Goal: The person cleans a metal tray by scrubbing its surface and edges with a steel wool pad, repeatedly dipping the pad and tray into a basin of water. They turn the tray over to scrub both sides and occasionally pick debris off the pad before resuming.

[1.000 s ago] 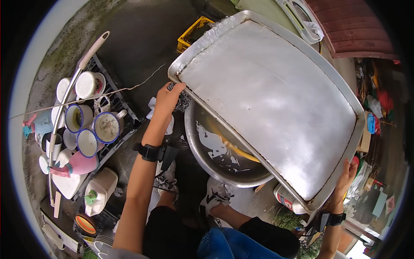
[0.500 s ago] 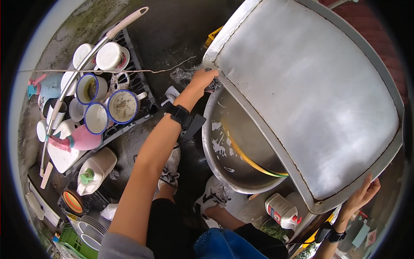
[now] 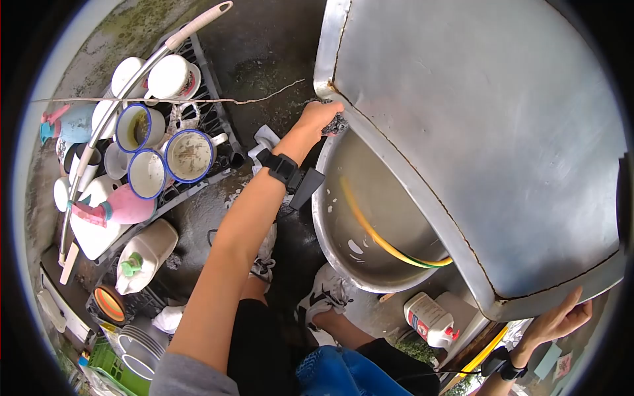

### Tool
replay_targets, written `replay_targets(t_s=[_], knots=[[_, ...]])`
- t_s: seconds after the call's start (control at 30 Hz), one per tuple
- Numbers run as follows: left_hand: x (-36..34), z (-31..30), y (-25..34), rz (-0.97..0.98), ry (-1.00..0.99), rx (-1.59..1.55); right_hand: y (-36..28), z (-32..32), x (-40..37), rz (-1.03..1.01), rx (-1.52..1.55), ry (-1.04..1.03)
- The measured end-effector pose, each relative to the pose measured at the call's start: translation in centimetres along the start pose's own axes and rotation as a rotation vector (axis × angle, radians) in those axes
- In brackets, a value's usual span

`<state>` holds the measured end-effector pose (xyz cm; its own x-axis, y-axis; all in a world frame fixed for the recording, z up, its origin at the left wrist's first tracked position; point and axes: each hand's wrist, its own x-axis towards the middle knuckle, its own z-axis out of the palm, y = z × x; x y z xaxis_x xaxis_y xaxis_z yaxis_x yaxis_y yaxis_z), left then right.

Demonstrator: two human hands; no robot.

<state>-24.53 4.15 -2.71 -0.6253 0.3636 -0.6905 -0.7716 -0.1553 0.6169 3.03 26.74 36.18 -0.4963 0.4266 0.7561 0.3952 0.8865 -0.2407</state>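
Observation:
My left hand (image 3: pixel 319 119) is closed round a dark steel wool scrubber (image 3: pixel 335 124) at the near-left corner of a large metal tray (image 3: pixel 462 132). The tray has a raised rim with brown grime along its inner seam. It is tilted over a round metal tub (image 3: pixel 317 218) of cloudy water and covers part of it. My right hand (image 3: pixel 558 321) grips the tray's lower right edge, with part of the hand hidden behind the rim. A curved yellow band (image 3: pixel 380 244) with a green end shows in the tub.
At left, a black crate (image 3: pixel 228 162) carries enamel mugs (image 3: pixel 189 156), spray bottles (image 3: pixel 132 204) and a long-handled pole (image 3: pixel 142 76). A jug with a green cap (image 3: pixel 148 254) and stacked plates (image 3: pixel 142 343) are nearer. A white bottle with a red cap (image 3: pixel 429 320) stands beside the tub.
The tray has shifted right and slightly upward in view, uncovering more of the tub. My left hand has moved slightly right and up with the scrubber; my right hand has moved lower.

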Motion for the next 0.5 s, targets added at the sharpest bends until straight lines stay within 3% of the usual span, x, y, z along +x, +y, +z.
replay_targets(t_s=[0.3, 0.5], knots=[[0.3, -0.1, -0.2, -0.010, 0.004, 0.113, 0.9, -0.2, -0.2, -0.072, -0.013, 0.009], [-2.5, -0.5, -0.1, 0.044, -0.025, 0.029, 4.6, 0.7, -0.3, -0.028, -0.116, -0.030]])
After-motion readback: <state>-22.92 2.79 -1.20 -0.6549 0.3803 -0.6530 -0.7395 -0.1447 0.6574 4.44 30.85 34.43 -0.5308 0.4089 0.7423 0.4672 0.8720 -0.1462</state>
